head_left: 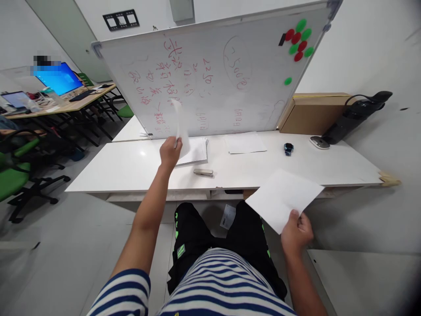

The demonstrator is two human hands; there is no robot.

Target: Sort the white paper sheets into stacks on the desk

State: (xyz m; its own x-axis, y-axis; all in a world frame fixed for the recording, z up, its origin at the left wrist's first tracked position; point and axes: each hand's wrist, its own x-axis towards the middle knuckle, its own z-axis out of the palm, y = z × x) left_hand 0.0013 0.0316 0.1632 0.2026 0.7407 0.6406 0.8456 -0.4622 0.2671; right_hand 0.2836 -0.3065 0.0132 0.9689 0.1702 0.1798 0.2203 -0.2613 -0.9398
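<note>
Just beyond the slim, metallic-looking stapler point(203, 172) lies a flat paper stack point(197, 150). To the stapler's left, the left hand point(170, 152) pinches a thin, blurred curved sheet point(182, 127), raised upright. To the stapler's right, nearer the body, the right hand point(297, 232) pinches a smooth, four-cornered flat sheet point(283, 197) by its near edge. Beyond and right of the stapler, loose papers point(246, 143) rest on the glossy table point(131, 169).

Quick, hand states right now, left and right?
Left hand: closed, holding thin, blurred white paper.
Right hand: closed, holding flat, four-cornered white paper, thumb on top.
</note>
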